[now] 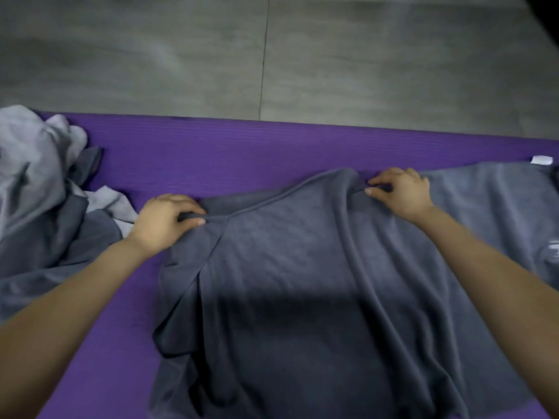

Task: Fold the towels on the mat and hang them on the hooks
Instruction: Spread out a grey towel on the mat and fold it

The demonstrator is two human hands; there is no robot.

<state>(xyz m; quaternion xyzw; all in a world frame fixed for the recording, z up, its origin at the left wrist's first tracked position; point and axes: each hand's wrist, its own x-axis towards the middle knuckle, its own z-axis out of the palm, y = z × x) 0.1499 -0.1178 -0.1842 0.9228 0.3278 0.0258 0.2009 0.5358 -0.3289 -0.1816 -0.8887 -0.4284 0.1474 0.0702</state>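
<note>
Dark grey towel [302, 282] lies spread and rumpled across the purple mat [227, 152], covering the mat's middle and running toward the right edge of view. Left hand [165, 220] pinches the towel's far edge at its left corner, thumb and fingers curled round a fold. Right hand [400, 192] grips the same far edge further right, fingers bunching the cloth; a raised ridge of fabric runs between the two hands. Hands well apart. Small white tag [542, 160] sits at the towel's far right corner. Heap of light and dark grey towels [39, 182] piled on the mat's left end. Grey tiled floor [332, 55] beyond the mat.
</note>
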